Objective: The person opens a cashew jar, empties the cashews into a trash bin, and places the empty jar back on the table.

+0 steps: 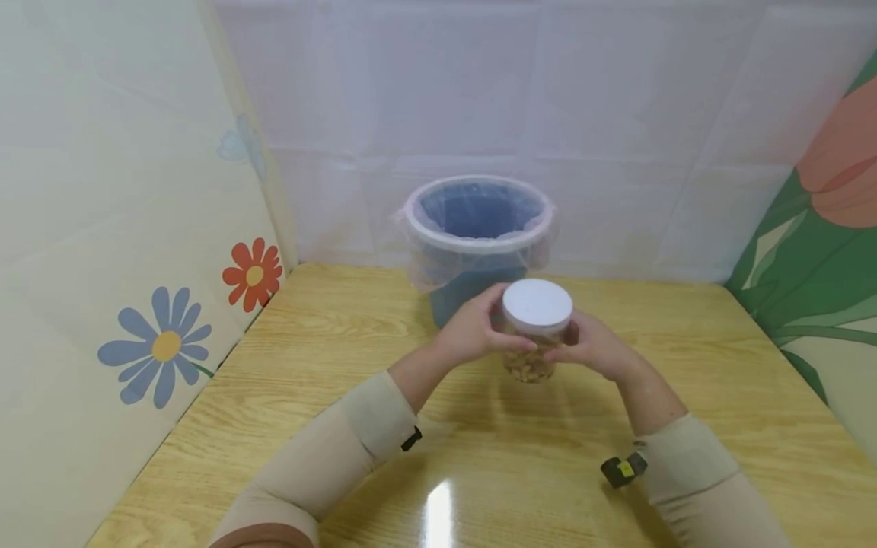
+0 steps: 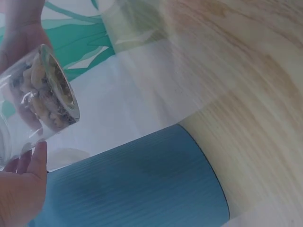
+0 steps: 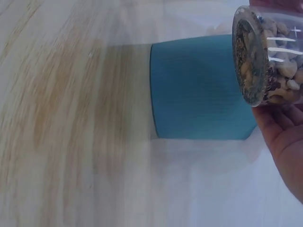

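A clear jar (image 1: 529, 368) with a white lid (image 1: 537, 303) is held up over the table, roughly upright, between both hands. Small tan and brown pieces fill its lower part; in the right wrist view the jar (image 3: 286, 59) shows them pale and pebble-like, and its round underside is visible. My left hand (image 1: 473, 327) grips the jar's left side, thumb across the front just below the lid. From the opposite side my right hand (image 1: 601, 346) holds it lower down, its thumb also on the front. The fingers behind the jar are mostly hidden in the head view.
Just behind the jar stands a blue bin (image 1: 466, 293) with a white rim (image 1: 479, 245) and a translucent liner folded over it. The wood-grain table (image 1: 329, 358) meets a white sheet (image 1: 589, 99) at the back and flower-printed panels (image 1: 103, 228) at the sides.
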Demonstrator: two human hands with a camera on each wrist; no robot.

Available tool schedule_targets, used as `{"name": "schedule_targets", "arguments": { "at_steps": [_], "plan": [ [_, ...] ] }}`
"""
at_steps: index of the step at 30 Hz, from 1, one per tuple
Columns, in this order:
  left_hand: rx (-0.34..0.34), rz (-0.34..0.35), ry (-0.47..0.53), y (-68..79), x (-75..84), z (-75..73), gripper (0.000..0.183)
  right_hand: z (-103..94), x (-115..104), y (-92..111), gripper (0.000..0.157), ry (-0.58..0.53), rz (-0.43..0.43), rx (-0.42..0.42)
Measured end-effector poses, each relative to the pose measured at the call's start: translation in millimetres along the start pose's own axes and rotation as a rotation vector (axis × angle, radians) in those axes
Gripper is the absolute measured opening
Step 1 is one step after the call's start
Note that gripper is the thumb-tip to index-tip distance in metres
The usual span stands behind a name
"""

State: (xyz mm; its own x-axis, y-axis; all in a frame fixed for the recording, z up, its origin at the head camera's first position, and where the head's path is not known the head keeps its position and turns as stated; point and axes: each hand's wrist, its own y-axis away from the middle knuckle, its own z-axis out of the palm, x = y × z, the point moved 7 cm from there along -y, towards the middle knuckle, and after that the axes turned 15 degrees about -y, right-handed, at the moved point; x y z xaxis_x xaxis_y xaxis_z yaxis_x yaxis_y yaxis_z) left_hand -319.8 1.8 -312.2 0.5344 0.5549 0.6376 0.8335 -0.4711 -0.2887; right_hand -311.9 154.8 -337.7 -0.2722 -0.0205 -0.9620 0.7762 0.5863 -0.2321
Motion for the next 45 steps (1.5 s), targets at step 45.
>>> {"name": "schedule_targets", "arguments": {
  "at_steps": [45],
  "plan": [
    [-0.106, 0.13, 0.128, -3.6, 20.2, -22.1, 0.089, 7.0, -16, -6, 0.085, 0.042, -0.086, -0.002]
  ]
}}
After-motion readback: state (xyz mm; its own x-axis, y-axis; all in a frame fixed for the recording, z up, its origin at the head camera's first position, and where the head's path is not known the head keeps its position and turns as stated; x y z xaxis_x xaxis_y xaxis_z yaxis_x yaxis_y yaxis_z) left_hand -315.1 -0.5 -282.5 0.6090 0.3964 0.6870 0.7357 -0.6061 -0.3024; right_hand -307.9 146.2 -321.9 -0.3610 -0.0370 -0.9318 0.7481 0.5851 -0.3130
